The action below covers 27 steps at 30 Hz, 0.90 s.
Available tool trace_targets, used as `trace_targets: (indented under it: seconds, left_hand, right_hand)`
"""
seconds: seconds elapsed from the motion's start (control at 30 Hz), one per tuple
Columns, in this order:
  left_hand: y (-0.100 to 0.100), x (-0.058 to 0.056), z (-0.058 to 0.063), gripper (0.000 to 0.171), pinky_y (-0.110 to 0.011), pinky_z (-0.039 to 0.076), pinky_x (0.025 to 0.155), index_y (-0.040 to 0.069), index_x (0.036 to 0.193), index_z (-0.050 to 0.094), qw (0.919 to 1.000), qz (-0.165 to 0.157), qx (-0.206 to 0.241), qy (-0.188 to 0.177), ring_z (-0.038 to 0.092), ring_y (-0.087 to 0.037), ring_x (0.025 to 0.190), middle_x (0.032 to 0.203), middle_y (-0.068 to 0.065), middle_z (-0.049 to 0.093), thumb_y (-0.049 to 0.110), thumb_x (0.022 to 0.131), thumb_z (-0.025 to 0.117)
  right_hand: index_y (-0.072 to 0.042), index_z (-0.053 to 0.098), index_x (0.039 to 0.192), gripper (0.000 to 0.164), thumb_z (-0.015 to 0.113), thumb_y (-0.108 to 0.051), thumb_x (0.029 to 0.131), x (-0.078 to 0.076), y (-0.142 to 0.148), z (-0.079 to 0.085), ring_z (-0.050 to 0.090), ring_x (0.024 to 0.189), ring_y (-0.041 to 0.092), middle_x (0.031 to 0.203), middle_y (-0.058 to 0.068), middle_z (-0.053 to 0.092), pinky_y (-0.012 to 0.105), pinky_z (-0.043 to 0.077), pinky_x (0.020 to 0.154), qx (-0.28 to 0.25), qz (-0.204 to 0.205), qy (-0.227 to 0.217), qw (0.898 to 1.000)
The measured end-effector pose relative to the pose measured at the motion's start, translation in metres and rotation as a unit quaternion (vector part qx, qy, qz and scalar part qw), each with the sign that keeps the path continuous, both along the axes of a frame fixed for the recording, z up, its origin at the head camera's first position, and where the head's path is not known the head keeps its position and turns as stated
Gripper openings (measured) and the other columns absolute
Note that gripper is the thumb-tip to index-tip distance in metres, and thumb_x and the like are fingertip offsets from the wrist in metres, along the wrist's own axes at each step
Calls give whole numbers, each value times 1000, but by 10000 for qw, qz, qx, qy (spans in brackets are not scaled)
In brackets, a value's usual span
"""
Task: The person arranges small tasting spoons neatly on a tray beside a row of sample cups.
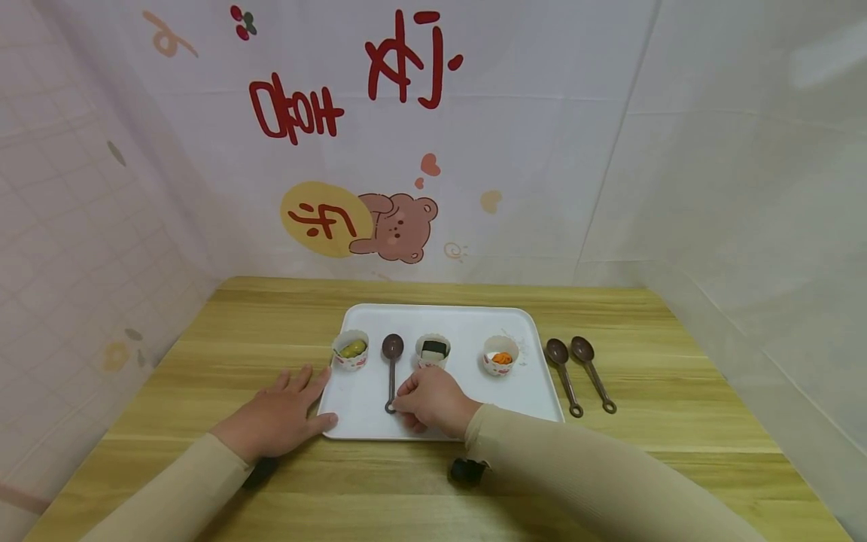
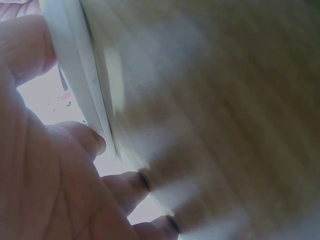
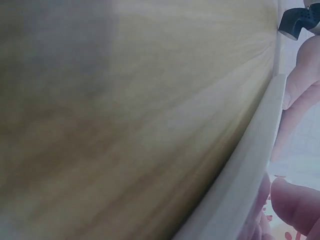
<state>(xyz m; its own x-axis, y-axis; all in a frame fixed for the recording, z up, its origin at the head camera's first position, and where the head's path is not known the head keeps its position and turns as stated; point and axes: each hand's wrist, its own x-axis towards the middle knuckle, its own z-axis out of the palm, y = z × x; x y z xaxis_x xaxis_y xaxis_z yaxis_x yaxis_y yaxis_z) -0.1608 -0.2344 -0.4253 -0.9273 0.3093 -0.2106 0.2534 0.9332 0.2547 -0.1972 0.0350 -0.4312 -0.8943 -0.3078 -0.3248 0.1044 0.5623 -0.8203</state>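
Note:
A white tray (image 1: pixel 433 424) holds a brown spoon (image 1: pixel 392 369) and several paper cups. The spoon lies with its bowl away from me, between the left cup (image 1: pixel 351 361) with green food and the middle cup (image 1: pixel 433 363) with a dark-and-white piece. My right hand (image 1: pixel 433 403) pinches the ring end of its handle, low over the tray. At the tray's left front corner my left hand (image 1: pixel 278 414) has its fingers spread, thumb against the rim (image 2: pixel 80 65). In the right wrist view only the right fingertips (image 3: pixel 295 202) show beyond the tray edge; the spoon is hidden there.
Another paper cup (image 1: pixel 500 363) with orange food stands on the tray's right part. Two more brown spoons, one nearer the tray (image 1: pixel 564 376) and one outside it (image 1: pixel 593 373), lie on the wooden table (image 1: pixel 677 421). Printed white cloth (image 1: pixel 528 135) encloses the back and sides.

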Motion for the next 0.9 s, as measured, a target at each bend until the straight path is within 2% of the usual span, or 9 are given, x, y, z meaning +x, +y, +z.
trace_targets:
  seconds: [0.13, 0.3, 0.53, 0.8, 0.9]
  left_hand:
    - [0, 0, 0, 86, -85, 34, 104, 4, 164, 34, 10000, -24, -12, 2, 28, -71, 145, 164, -38, 32, 62, 103, 55]
    - [0, -1, -1, 87, -84, 34, 104, 5, 164, 34, 10000, -25, -20, -2, 27, -71, 145, 164, -37, 32, 63, 103, 55]
    - [0, 0, 1, 87, -82, 36, 106, 3, 164, 35, 10000, -59, -23, 26, 29, -73, 143, 163, -38, 33, 62, 103, 55]
    - [-1, -1, 0, 88, -84, 36, 104, 4, 164, 34, 9999, -72, -53, 48, 29, -72, 144, 163, -38, 33, 64, 103, 53]
    - [-2, -1, -2, 88, -84, 36, 103, 4, 164, 34, 9999, -86, -79, 73, 29, -72, 144, 163, -38, 33, 65, 103, 53]
  right_hand:
    - [-8, 76, 87, 7, 80, -11, 92, 2, 4, 1, 61, 57, 11, 68, 4, 69, 26, 56, 55, 65, 74, 184, 9998]
    - [-11, 75, 96, 6, 77, -16, 95, 4, 10, 9, 59, 60, 9, 75, 0, 70, 24, 48, 56, 428, 320, 765, 9956]
    - [-15, 77, 108, 13, 72, -25, 101, 5, 19, 20, 62, 84, 10, 99, -5, 75, 27, 52, 77, 1081, 581, 1852, 9750]
    - [-12, 78, 115, 21, 67, -26, 104, 3, 30, 28, 66, 88, 12, 106, 0, 76, 27, 54, 75, 1131, 578, 2575, 9579]
    - [-9, 77, 118, 25, 67, -26, 104, 2, 34, 29, 69, 97, 17, 113, 4, 76, 32, 58, 81, 1147, 558, 2932, 9475]
